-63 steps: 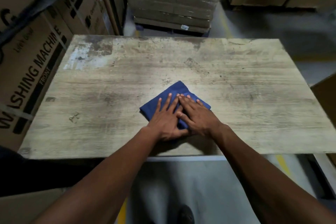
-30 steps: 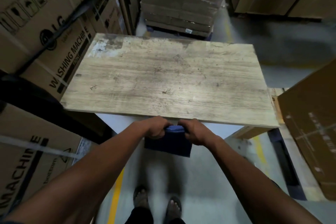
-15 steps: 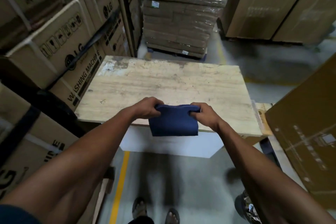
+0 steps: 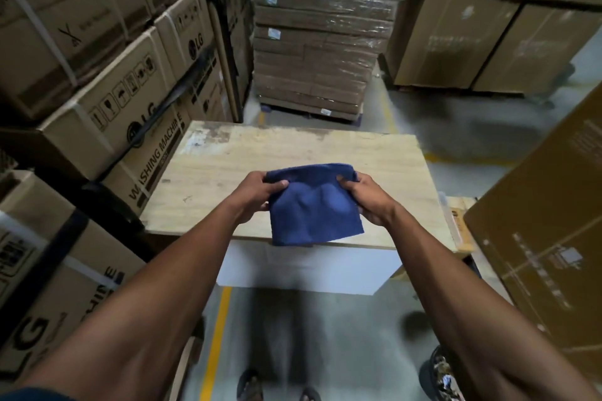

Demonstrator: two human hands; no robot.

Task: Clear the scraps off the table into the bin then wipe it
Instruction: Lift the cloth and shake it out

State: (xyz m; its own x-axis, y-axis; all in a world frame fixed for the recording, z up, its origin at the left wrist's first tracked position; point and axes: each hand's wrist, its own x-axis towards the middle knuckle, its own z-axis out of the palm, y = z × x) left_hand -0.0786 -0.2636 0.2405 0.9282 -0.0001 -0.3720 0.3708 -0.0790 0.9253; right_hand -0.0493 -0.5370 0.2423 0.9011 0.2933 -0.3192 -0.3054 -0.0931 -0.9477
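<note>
Both hands hold the blue cloth (image 4: 314, 208) up in the air, between them and in front of the table (image 4: 228, 166). The left hand (image 4: 257, 197) pinches its upper left corner, and the right hand (image 4: 366, 200) pinches the upper right one, fingers curled into the fabric. Two seconds ago both palms pressed it flat on the tabletop; now it hangs free, stretched wider than half a second ago. A bin (image 4: 439, 374) with scraps sits on the floor below the right forearm. Cardboard boxes (image 4: 130, 107) stand left of the left arm.
</note>
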